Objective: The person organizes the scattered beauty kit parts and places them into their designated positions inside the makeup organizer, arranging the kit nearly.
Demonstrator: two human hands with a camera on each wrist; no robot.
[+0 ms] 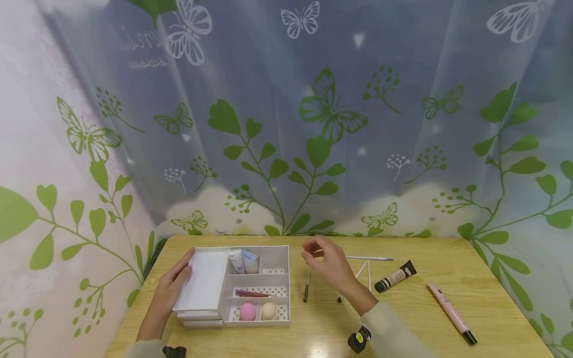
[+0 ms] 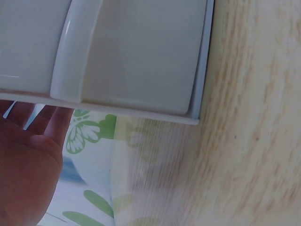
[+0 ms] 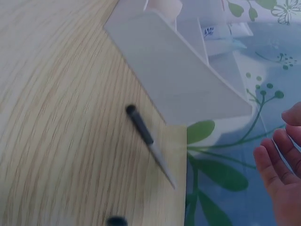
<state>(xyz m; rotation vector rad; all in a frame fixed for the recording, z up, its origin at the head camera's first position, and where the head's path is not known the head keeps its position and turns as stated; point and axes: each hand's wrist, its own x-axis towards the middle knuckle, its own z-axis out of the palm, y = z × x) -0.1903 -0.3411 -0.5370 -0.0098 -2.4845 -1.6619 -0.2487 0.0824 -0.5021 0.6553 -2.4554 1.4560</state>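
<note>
A white storage box (image 1: 201, 284) with drawers and open compartments stands left of the table's middle. My left hand (image 1: 169, 288) holds its left side, thumb over the top edge; in the left wrist view the fingers run along that side. Two small tubes (image 1: 243, 262) stand in the back compartment. A slim reddish-brown stick (image 1: 252, 293) lies in the middle one. In front sit a pink ball-shaped sponge (image 1: 247, 312) and a beige one (image 1: 268, 311). Right of the box, my right hand (image 1: 329, 261) hovers with loosely bent fingers and nothing visible in them.
Below the right hand lies a slim dark-ended stick (image 1: 306, 288), with white thin sticks (image 1: 369, 273) beside it. A pale pencil-like stick (image 1: 370, 258) is behind. Further right are a black-and-beige tube (image 1: 396, 276) and a pink tube (image 1: 452, 312) with a black cap. A patterned curtain hangs behind.
</note>
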